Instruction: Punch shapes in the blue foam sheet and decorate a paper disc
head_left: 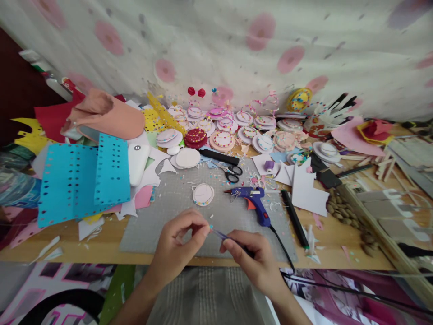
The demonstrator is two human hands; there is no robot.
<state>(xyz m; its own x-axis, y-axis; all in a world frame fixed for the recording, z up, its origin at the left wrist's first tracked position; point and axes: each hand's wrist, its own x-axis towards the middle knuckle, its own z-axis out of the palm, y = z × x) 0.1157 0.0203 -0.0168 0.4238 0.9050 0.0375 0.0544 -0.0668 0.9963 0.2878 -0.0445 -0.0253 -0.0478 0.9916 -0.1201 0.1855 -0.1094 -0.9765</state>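
Note:
My left hand (184,241) pinches a tiny light-blue piece (211,227) between thumb and forefinger. My right hand (252,255) is closed round a slim metal tool (220,234) with a dark rear part; its exact kind is unclear. The tool's pointed tip meets or nearly meets the blue piece. Just beyond my hands, a small white paper disc (203,194) with a dotted edge lies on the grey cutting mat (152,232). To its right rests a blue glue gun (252,198), nozzle pointing left. Black-handled scissors (233,174) lie farther back.
Several decorated miniature hats (223,139) crowd the back by the curtain. Blue foam sheets (81,180) and a peach cap (108,115) are piled left. A black marker (295,219), paper scraps (307,187) and a wooden tray (368,225) occupy the right. The glue gun's cord (282,248) runs over the front edge.

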